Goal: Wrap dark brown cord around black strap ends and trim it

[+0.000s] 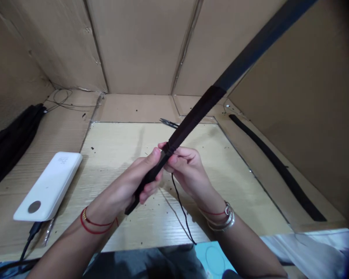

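A long dark blade-like strip (250, 50) slants from the middle of the table up to the top right. Part of it is covered with a tight black cord wrapping (196, 116). Around its bare lower end my left hand (141, 174) is closed, thumb along the strip. The fingers of my right hand (187, 168) pinch at the lower edge of the wrapping, where the cord goes round. From below that hand a loose black cord (177, 193) hangs towards the table's front edge. Exactly what lies between the right fingertips is partly hidden.
Small dark snips (169, 123) lie at the back of the pale board (113, 155). A white power bank (50, 186) with a cable is at left, beside black cloth (14, 139). Another black strip (276, 166) lies at right. Cardboard walls (142, 46) enclose the back and sides.
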Available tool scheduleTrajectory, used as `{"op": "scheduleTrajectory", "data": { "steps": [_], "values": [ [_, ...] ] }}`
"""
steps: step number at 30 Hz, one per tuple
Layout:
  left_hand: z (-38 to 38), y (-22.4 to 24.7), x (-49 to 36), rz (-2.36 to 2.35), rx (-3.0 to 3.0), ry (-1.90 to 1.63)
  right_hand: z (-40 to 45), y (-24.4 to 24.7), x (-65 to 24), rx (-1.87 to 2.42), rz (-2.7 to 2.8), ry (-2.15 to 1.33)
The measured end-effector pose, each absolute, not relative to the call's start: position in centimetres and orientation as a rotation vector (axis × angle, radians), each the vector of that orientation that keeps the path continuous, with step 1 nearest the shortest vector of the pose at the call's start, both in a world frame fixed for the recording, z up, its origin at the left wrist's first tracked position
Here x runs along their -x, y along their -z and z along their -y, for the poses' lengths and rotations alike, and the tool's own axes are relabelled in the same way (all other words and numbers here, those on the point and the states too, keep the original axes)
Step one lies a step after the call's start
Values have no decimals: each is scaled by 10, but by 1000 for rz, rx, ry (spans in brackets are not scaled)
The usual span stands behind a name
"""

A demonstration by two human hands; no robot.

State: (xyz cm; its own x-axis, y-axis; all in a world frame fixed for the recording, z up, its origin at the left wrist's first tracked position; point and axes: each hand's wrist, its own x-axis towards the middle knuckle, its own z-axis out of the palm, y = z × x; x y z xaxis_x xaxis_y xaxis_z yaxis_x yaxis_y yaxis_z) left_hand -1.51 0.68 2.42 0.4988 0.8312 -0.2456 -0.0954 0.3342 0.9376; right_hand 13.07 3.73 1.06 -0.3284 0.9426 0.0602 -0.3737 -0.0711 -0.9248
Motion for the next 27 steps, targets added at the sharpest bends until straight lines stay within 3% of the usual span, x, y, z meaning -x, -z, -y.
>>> {"op": "scheduleTrajectory", "data": {
  "steps": [5, 12, 18, 23, 27],
  "values": [
    [-5, -21, 6, -1507, -1547, -1035, -40, -9, -131, 817, 1060, -1496],
    [-3, -27, 18, -644, -1058, -605, -36, -15, -132, 673, 1145, -1757],
    [-5, -23, 9, -1494, -1459, -1019, -41, -4, -127, 774, 1118, -1531],
    [-4, -32, 16, -901, -1134, -688, -42, -6, -132, 727, 1201, -1668],
    [-4, -30, 12, -1372, -1441, -936, -46, -3, -131, 781, 1133, -1616]
  ]
}}
